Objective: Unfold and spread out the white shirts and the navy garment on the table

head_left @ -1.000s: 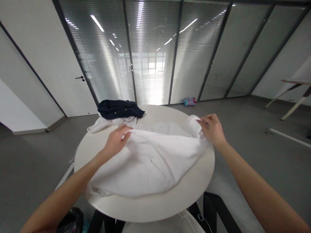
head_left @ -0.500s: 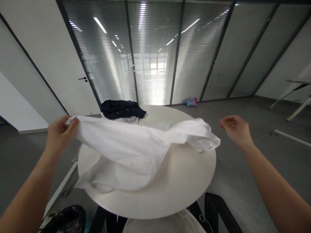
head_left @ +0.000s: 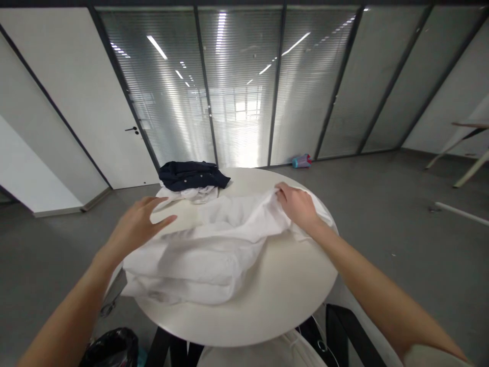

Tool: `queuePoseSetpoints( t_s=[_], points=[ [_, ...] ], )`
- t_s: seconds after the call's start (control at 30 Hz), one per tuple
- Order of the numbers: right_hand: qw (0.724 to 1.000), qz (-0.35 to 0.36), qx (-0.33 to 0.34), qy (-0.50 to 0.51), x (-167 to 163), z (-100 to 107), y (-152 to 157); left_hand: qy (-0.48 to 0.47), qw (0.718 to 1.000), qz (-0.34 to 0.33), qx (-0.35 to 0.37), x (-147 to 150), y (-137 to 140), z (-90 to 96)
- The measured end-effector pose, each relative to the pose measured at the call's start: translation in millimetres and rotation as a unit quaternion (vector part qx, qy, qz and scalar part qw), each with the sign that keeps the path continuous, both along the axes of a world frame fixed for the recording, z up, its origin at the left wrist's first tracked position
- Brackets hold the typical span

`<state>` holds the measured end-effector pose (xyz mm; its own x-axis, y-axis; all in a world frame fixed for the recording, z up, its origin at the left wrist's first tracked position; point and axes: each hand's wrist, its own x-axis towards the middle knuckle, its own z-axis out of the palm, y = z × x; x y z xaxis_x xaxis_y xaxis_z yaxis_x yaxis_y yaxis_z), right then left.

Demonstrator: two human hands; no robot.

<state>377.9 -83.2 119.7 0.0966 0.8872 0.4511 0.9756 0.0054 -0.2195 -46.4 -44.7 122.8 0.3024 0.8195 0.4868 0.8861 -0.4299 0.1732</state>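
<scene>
While the white shirt (head_left: 206, 255) lies crumpled across the round table (head_left: 275, 306), reaching from its near left edge to the far right, the right hand (head_left: 298, 206) pinches a fold of the cloth at that far right end. Left of it, the left hand (head_left: 137, 229) hovers with fingers spread, holding nothing, just above the shirt's left part. At the table's far side, a dark garment (head_left: 191, 175) rests on another white cloth (head_left: 187, 193).
</scene>
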Motion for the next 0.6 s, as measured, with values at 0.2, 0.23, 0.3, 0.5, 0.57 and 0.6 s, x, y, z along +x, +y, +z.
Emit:
queuePoseSetpoints(
  t_s=[0.2, 0.23, 0.3, 0.5, 0.57, 0.6],
  points=[
    [0.841, 0.483, 0.197, -0.143, -120, 20, 12, -0.431, 0.805, -0.209, -0.349, 88, 14, 23.9],
    [0.809, 0.524, 0.191, -0.185, -136, 15, 8, -0.448, 0.780, -0.207, -0.384, 94, 15, 24.8],
    [0.774, 0.560, 0.188, -0.228, -155, 3, -3, -0.438, 0.780, -0.197, -0.400, 96, 12, 22.6],
    [0.839, 0.497, 0.179, -0.134, -99, -25, -13, -0.481, 0.826, -0.038, -0.293, 32, -13, 13.2],
    [0.906, 0.382, 0.159, -0.093, -61, -35, -2, -0.531, 0.807, 0.012, -0.258, -5, -20, 17.2],
    [0.935, 0.320, 0.129, -0.084, -41, -41, 4, -0.551, 0.803, 0.046, -0.224, -24, -23, 19.7]
  ],
)
